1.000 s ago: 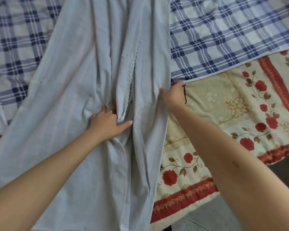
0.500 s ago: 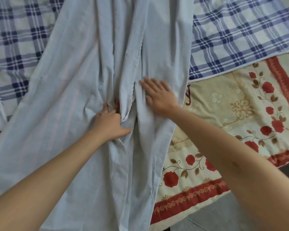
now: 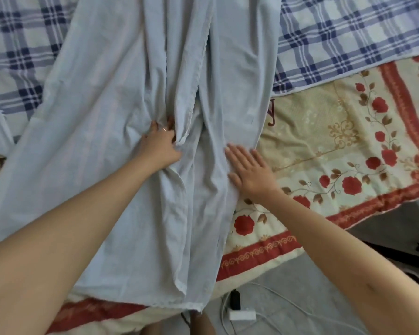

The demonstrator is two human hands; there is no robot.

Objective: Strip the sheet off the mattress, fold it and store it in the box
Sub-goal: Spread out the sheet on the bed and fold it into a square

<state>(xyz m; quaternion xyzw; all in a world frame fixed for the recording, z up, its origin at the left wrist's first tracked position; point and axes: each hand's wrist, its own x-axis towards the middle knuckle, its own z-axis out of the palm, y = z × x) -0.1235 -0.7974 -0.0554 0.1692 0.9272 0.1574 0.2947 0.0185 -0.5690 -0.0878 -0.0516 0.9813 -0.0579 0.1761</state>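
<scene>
- Sheet [image 3: 102, 141]: pale blue, laid lengthwise far-to-near down the middle of the bed. It is loosely doubled over itself and heavily creased.
- Scalloped hem [image 3: 199, 68] runs down the centre, between two long folds.
- The sheet's far part lies on a blue plaid cloth [image 3: 348, 37]. Its near part lies on a floral blanket [image 3: 324, 146] with red roses and a red border. Its near end hangs over the bed's near edge.
- Left hand [image 3: 159, 147]: fingers curled, gripping a bunch of sheet folds at the centre. Ring [image 3: 164, 129] on one finger.
- Right hand [image 3: 249, 172]: palm down, fingers straight and slightly spread, pressing the sheet just inside its right edge. It holds nothing.
- The hands are near each other but apart, with a ridge of cloth between them.
- Floor [image 3: 312, 274]: grey, near right. A white adapter [image 3: 242, 315], black plug [image 3: 235, 299] and white cable [image 3: 288, 301] lie beside the sheet's near end.
</scene>
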